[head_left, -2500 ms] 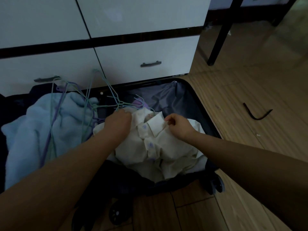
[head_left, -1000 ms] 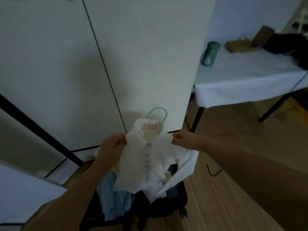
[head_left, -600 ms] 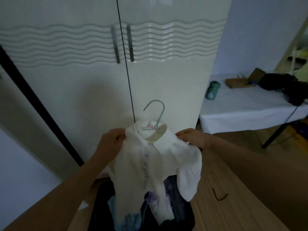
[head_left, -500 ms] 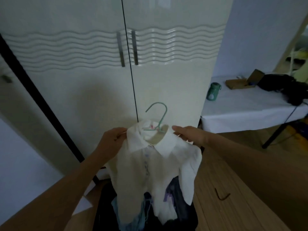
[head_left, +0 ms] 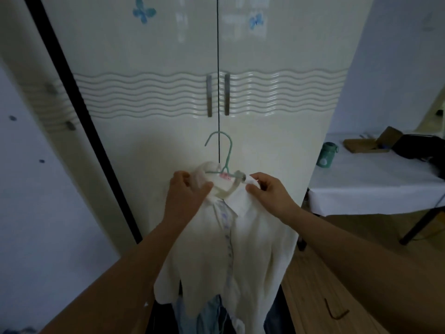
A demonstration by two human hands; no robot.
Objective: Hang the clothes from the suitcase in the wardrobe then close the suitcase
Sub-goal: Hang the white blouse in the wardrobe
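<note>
Both hands are up in front of the wardrobe (head_left: 265, 56), doors shut, and between them hangs a white shirt (head_left: 240, 249) on a green hanger (head_left: 227, 153). The left hand (head_left: 185, 196) grips the shirt at the left side of the collar, fingers curled into the cloth; the right hand (head_left: 267, 191) pinches the collar's right side, just where the hanger's arm ends.

The shirt sits right before the door seam, below the two handles (head_left: 218, 95), clear of the wardrobe front as far as I can tell.

Its long axis runs straight down: collar up, hem falling toward the suitcase (head_left: 272, 317) at the wardrobe's foot. The buttoned front faces the person; the hook stands upright above the collar, its open end turned left.

To do this well, I'd say square the collar so both shoulders sit evenly on the hanger's arms, or the shirt may slide off one side. Then one hand ought to take the hanger by its neck, freeing the other to pull a handle. The doors must open before anything hangs.
</note>
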